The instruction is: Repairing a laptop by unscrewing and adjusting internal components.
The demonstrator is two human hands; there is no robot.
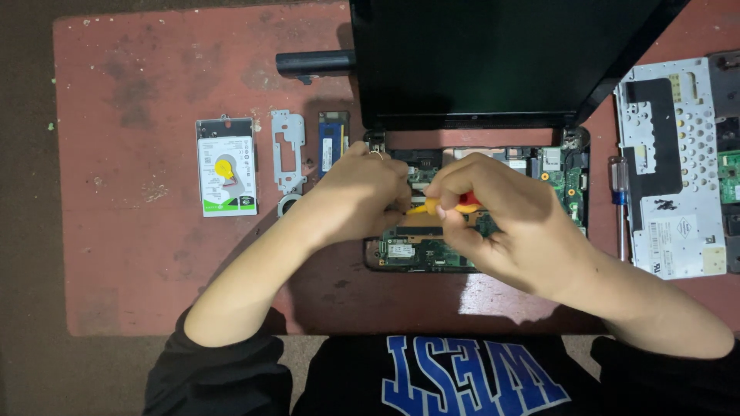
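Right hand [493,216] grips a yellow-red screwdriver [445,206] over the motherboard [420,250]; left hand [362,196], fingers curled, steadies beside it.

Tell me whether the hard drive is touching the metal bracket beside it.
Apart. The head view shows a strip of bare red table between the hard drive and the metal bracket.

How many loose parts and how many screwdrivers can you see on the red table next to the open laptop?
Screwdrivers: 2, the yellow-and-red screwdriver in the right hand, the blue-handled screwdriver.
Hard drive: 1
Metal bracket: 1
Memory stick: 1
Battery: 1
Keyboard panel: 1
Total: 7
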